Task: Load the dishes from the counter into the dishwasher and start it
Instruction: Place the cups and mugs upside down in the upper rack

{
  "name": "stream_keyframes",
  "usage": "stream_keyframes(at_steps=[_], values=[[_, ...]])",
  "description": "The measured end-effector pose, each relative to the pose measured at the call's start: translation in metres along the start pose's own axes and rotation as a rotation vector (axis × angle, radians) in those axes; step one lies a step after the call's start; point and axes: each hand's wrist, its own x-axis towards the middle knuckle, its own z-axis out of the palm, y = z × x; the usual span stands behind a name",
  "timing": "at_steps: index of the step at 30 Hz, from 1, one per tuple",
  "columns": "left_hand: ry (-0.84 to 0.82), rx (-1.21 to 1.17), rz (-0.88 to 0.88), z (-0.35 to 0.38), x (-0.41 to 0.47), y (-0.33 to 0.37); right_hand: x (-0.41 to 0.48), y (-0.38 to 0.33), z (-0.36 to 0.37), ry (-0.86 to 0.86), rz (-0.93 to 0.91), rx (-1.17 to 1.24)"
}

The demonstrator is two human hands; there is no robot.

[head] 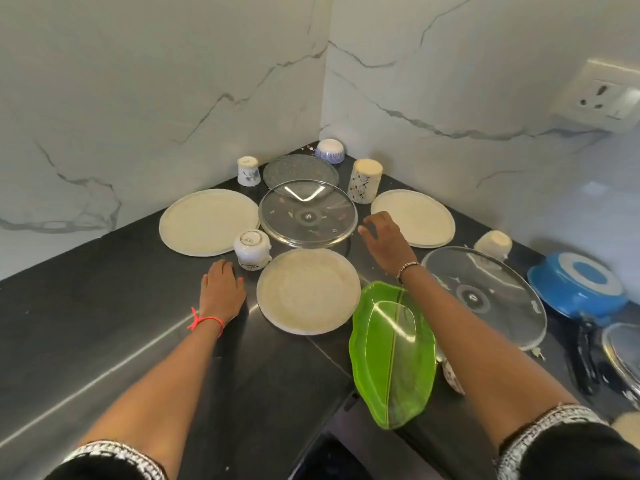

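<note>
Dishes crowd the counter (pixel 86 323) corner: glass lid (pixel 307 216) at centre, plates at 6 (pixel 308 291), 9 (pixel 207 221) and 2 o'clock (pixel 414 217), overturned cup (pixel 251 249) at 8. Right hand (pixel 384 239), fingers spread, empty, reaches beside the lid; left hand (pixel 221 287) rests flat, empty. Apparently nothing loaded; dishwasher unseen. Cup-base print illegible.

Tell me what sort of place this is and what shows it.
Most likely a home kitchen corner. A dark stone counter meets marble-look wall tiles, it is covered with dishes such as cream plates and a glass pot lid, and a wall socket sits above it.
</note>
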Motion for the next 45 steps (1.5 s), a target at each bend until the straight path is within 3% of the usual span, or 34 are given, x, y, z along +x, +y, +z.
stream_keyframes(at_steps=[11,23,31,45], values=[[0.057,0.166,-0.128,0.030,0.008,0.004,0.123,0.044,0.001,-0.115,0.034,-0.079],[0.102,0.095,-0.163,0.028,0.008,0.008,0.229,0.067,0.017,-0.211,0.205,-0.125],[0.114,0.073,-0.161,0.029,0.008,0.007,0.241,0.061,0.028,-0.086,0.342,-0.141],[0.113,0.000,-0.138,0.028,0.007,0.005,0.170,0.015,-0.035,0.070,0.266,-0.120]])
